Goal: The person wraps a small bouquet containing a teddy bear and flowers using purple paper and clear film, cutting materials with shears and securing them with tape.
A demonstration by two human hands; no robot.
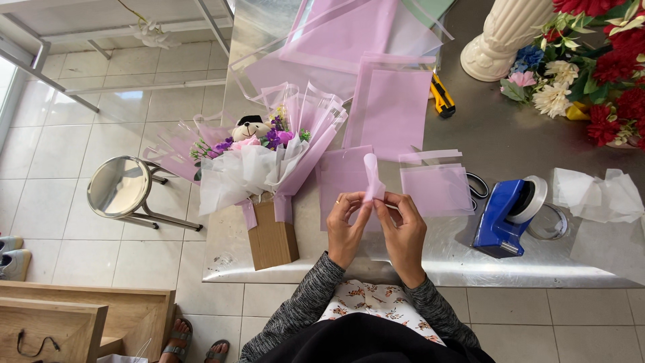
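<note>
Wrapping strip: one narrow piece of pale pink translucent sheet (371, 176), folded into a loop at the top, standing upright between both hands over the near edge of the bench (510, 144).
Left hand: left hand (344, 228), fingers curled, thumb and forefinger pressed together on the lower left edge of the strip.
Right hand: right hand (404, 232), fingers curled, fingertips pinching the strip's lower right edge, just beside the left hand.
Cut sheets: pink rectangles lie flat on the bench; one small sheet (437, 188) right of the hands, one large sheet (391, 111) behind, more stacked farther back; exact count cannot be told.
Bouquet: one bouquet (265, 151) in pink and white wrap, with purple flowers and a small toy bear, standing in one wooden block holder (272, 238), left of the hands.
Tape dispenser: one, blue (504, 215), right of the small sheet.
Utility knife: one, yellow and black (442, 97).
Vase: one, cream (500, 37), with red and white flowers beside it.
Stool: one, round metal seat (119, 187), on the floor.
</note>
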